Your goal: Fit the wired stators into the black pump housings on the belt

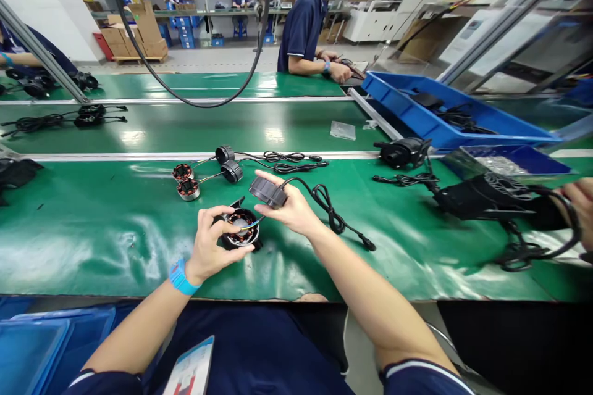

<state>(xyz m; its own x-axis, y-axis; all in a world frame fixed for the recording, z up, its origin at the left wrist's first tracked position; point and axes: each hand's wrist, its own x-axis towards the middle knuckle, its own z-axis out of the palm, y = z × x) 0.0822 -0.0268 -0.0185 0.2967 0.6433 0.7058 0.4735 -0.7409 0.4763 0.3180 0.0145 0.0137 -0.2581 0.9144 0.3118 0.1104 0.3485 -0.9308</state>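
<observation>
My left hand [215,241] is curled around a black motor housing [257,242] on the green mat, its fingers at the copper-wound stator [241,222] inside. Between thumb and fingers, my right hand [290,207] holds a round black cap [269,190] above and to the right of the housing. Thin coloured wires run from the cap down into the housing. A black cable [324,200] leads from the cap to a plug [367,242] on the mat. Behind my left hand lie two loose stators [188,189], wired to two black caps [231,171].
At the right, another person's hand [581,203] is beside a large black motor assembly [486,196]. Behind it are a blue bin [463,105] and a tray of small parts [509,163]. Across the bench stands a person [303,31]. A cable loop [204,103] hangs ahead.
</observation>
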